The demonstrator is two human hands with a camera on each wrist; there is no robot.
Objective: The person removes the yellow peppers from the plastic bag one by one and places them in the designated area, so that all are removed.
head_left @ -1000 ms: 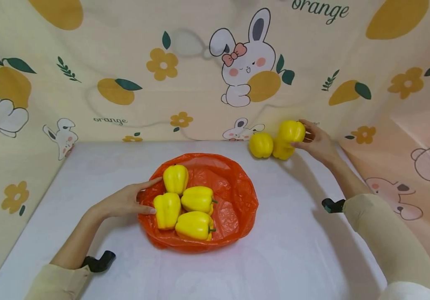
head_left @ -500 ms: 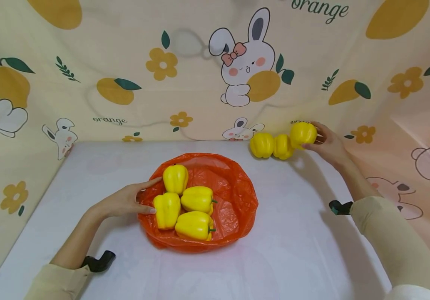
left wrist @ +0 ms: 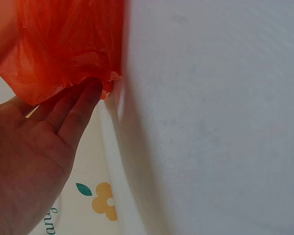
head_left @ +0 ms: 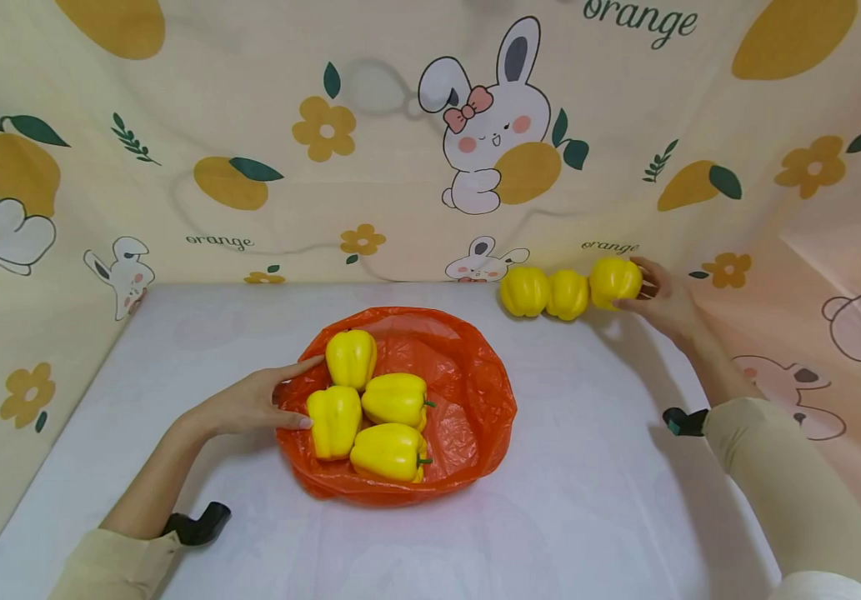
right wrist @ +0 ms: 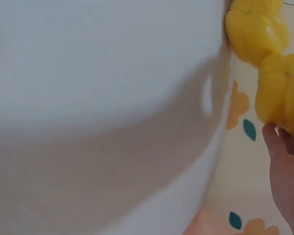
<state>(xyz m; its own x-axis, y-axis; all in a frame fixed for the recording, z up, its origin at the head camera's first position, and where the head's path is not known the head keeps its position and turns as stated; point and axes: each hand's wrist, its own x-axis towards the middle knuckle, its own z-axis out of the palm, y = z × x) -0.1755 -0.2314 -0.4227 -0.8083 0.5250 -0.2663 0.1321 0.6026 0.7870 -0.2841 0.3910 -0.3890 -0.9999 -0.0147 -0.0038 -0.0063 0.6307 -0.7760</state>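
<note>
In the head view my right hand [head_left: 666, 304] holds a yellow bell pepper [head_left: 616, 283] slightly above the far right of the table, its fingers also against it in the right wrist view. Left of it, two more yellow bell peppers stand side by side, a middle one [head_left: 568, 294] and an outer one [head_left: 524, 292]. An open red plastic bag [head_left: 468, 392] sits mid-table with several yellow bell peppers [head_left: 392, 451] inside. At its left side my left hand [head_left: 250, 402] grips the rim, fingers against the outer plastic [left wrist: 63, 54] in the left wrist view.
A white-covered table [head_left: 565, 500] lies beneath everything. Behind and at the sides hangs a cream cloth [head_left: 400, 200] printed with rabbits, flowers and oranges. A dark wrist mount [head_left: 201, 523] sits on the left forearm, another mount [head_left: 683, 421] on the right.
My right hand has carried its bell pepper rightward and lowered it, away from over the middle pepper, which now shows fully. My left hand and the bag stay put.
</note>
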